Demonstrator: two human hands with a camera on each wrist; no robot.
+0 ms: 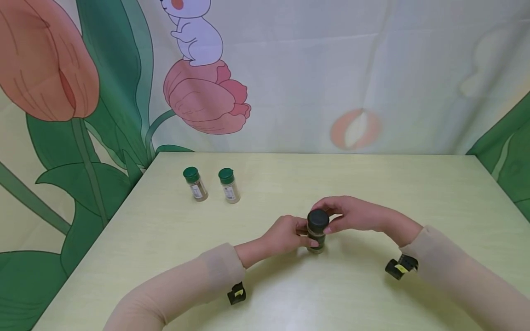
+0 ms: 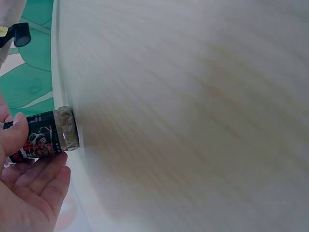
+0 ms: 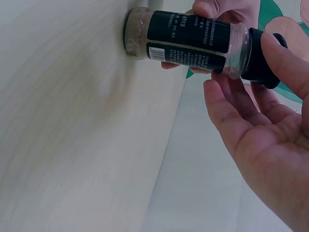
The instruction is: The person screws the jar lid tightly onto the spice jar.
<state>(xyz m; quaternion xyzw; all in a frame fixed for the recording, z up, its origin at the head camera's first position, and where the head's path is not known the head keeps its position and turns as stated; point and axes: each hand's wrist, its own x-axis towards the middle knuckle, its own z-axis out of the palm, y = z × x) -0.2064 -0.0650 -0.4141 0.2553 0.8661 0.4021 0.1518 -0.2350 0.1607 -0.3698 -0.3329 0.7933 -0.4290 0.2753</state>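
A clear spice jar (image 1: 316,232) with a black cap and a dark printed label stands upright on the table, brownish powder in its lower part. My left hand (image 1: 285,235) grips the jar's body, thumb on one side and fingers on the other, as the left wrist view also shows around the label (image 2: 41,137). At the top, my right hand (image 1: 352,214) holds the black cap (image 3: 260,58) between thumb and fingers. The jar's base (image 3: 136,33) touches the tabletop in the right wrist view. Whether the cap is loose cannot be seen.
Two spice jars with green caps, one with brown contents (image 1: 196,185) and one paler (image 1: 229,186), stand side by side at the table's back left. A printed cloth (image 1: 290,82) hangs behind the pale table (image 1: 372,177). Small black devices hang under both sleeves.
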